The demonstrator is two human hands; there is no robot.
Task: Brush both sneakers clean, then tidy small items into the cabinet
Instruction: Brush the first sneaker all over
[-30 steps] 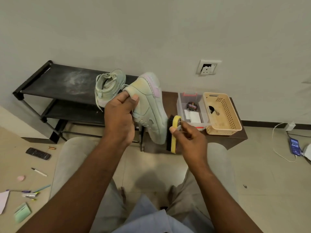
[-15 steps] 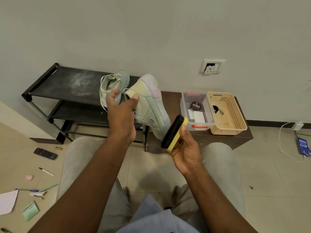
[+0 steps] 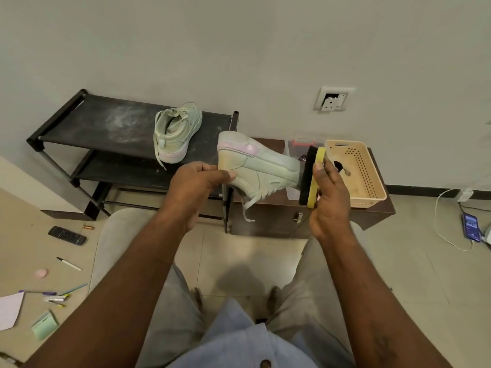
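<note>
Left hand (image 3: 198,185) pinching sneaker (image 3: 259,167) heel, held sideways, right hand (image 3: 328,197) gripping brush (image 3: 310,176), bristles against toe

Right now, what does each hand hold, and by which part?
The left hand grips the sneaker at its heel end. The right hand holds the brush by its yellow back, bristles against the sneaker's toe.

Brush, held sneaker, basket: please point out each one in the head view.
brush (image 3: 306,179), head view, on the black bristles.
held sneaker (image 3: 261,168), head view, on its green side panel.
basket (image 3: 368,201), head view, on its front wall.
</note>
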